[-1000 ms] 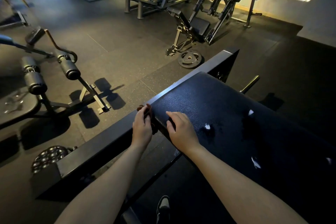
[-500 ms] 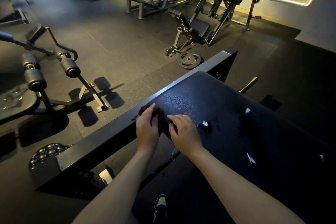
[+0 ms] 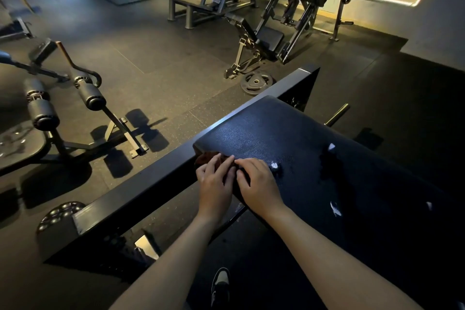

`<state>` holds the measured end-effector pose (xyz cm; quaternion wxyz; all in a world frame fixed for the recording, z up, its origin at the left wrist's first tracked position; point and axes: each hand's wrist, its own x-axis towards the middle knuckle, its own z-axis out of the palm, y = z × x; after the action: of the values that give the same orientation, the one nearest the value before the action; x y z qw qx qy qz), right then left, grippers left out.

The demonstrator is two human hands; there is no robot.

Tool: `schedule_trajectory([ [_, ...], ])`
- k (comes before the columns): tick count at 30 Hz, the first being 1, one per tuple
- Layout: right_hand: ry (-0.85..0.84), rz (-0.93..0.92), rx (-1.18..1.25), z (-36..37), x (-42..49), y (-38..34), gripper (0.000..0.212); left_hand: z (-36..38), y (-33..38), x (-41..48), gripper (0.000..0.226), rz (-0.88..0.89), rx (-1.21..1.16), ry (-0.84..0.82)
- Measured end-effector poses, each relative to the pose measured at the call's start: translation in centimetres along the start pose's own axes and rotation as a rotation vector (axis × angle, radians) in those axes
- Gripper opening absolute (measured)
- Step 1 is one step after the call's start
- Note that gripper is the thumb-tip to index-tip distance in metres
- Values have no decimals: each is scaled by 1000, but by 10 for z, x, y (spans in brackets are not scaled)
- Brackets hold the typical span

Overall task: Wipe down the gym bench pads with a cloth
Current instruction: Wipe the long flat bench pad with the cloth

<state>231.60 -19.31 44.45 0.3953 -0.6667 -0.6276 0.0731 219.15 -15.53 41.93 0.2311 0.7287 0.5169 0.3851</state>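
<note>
A: Head view. Where's the cloth [image 3: 207,157]?
B: Bunched, dark reddish, at the near left corner of the bench pad [image 3: 314,156], right against the frame beam [image 3: 141,184].
A: Left hand [image 3: 216,185]?
B: Laid over the cloth, fingers fairly straight, pressing down.
A: Right hand [image 3: 260,187]?
B: Just beside, on the pad's edge, fingers bent, tips touching the cloth; pinching or not, cannot tell.
A: Beyond?
B: Weight plate [image 3: 256,82] flat on the floor.

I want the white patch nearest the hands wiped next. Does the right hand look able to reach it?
Probably yes: the right hand rests on the pad just beside that white patch, with nothing lying between them. The cloth, though, sits under the left hand.
</note>
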Motion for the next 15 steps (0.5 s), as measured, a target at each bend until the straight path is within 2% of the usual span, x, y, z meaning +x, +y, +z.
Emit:
schedule_trajectory([
  [3,-24,-16,-44,4,0,0,28,-15,-12,33,33,-142,47,62],
  [6,-61,-3,-45,2,2,-2,30,-17,-11,58,39,-295,20,-1],
  [8,-67,9,-38,0,2,-3,34,-8,-6,56,39,-307,16,-17],
  [11,-41,32,30,-4,-2,-6,35,4,0,32,35,-204,31,28],
  [15,97,42,52,-16,-17,-2,18,15,23,-15,31,20,-1,-17],
])
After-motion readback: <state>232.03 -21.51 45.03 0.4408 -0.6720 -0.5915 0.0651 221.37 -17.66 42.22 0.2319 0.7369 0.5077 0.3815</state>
